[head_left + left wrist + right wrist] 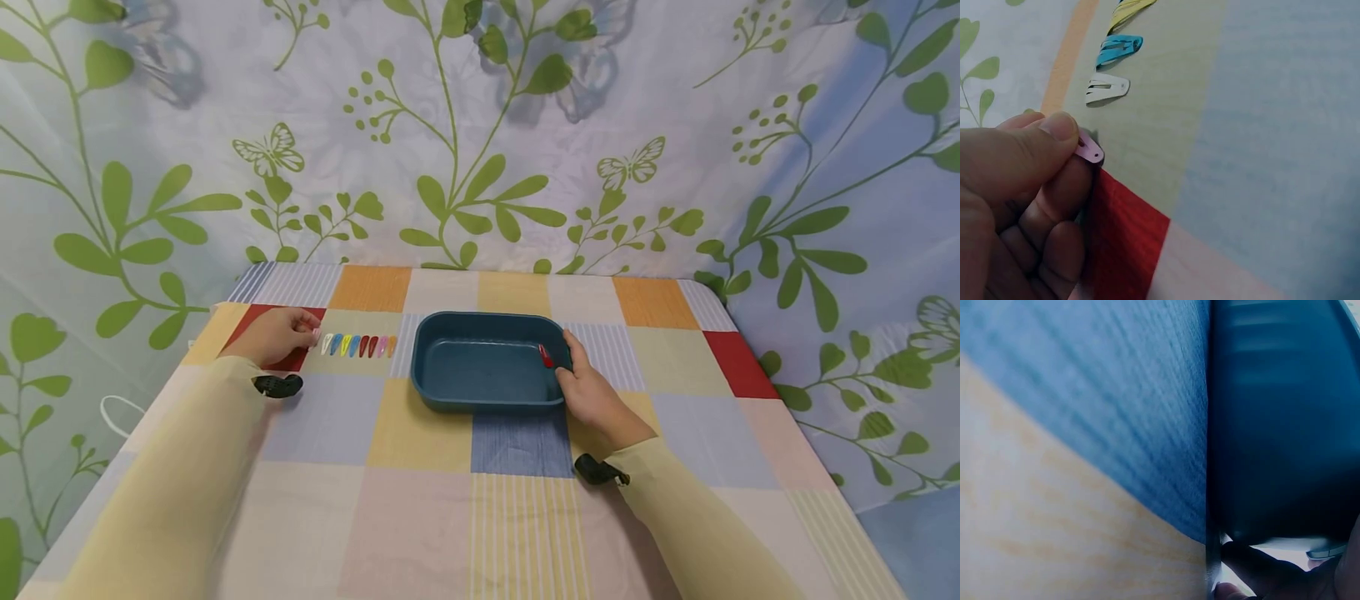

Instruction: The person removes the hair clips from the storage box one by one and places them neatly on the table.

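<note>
My left hand (279,335) pinches a pink snap hair clip (1090,149) between thumb and fingertips, at the left end of a row of hair clips. Nearest to it lies a white hair clip (1109,89), followed by a blue clip (1119,49) and a yellow clip (1130,12). On the right, my right hand (592,392) grips the end of a dark teal rectangular tray (480,406), thumb and fingers at its rim. A red hair clip (545,357) shows inside that end of the tray, close to the thumb.
Further along the row are red clips (363,347), a pink clip (382,346) and an orange clip (392,347). A patchwork cloth (420,517) covers the table. Behind it hangs a leaf-patterned curtain (465,125). A white cord (112,417) loops by the left edge.
</note>
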### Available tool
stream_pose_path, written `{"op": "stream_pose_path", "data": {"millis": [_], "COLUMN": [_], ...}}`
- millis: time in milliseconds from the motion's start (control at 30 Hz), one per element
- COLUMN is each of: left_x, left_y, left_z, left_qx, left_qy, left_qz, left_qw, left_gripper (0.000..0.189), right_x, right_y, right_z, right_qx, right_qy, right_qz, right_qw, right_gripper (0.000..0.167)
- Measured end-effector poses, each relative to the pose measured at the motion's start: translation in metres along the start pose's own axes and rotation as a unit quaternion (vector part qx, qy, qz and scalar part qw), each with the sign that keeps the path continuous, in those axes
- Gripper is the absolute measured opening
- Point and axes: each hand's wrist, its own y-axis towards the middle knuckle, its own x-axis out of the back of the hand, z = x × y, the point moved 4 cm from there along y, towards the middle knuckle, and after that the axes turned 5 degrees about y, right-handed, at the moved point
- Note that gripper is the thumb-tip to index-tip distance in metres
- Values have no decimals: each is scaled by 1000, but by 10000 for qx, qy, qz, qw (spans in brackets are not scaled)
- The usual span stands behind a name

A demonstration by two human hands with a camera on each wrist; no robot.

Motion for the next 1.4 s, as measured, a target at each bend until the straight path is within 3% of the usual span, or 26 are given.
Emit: {"op": "stream_pose_path", "data": {"millis": [500, 767, 1000, 1400], "left_x": [-1, -1, 0, 0], "left_y": [3, 2, -1, -1], "left_z": [5, 4, 5, 5], "left_qx": [287, 78, 260, 139], "left_qy": [-23, 364, 262, 266], "left_qz": [206, 131, 391, 445], "left_qw": [9994, 9992, 9986, 9986], "left_gripper": [42, 40, 45, 45], "right_x": [1, 1, 0, 0], "right_y": [1, 1, 0, 1], "right_z": [-2, -1, -2, -1], "right_qx": [-42, -33, -28, -40], "right_qy": [-32, -56, -71, -91], "right_qz": [30, 29, 20, 19], "right_qw": [10000, 10000, 10000, 9999], "right_gripper": [69, 69, 69, 69]}}
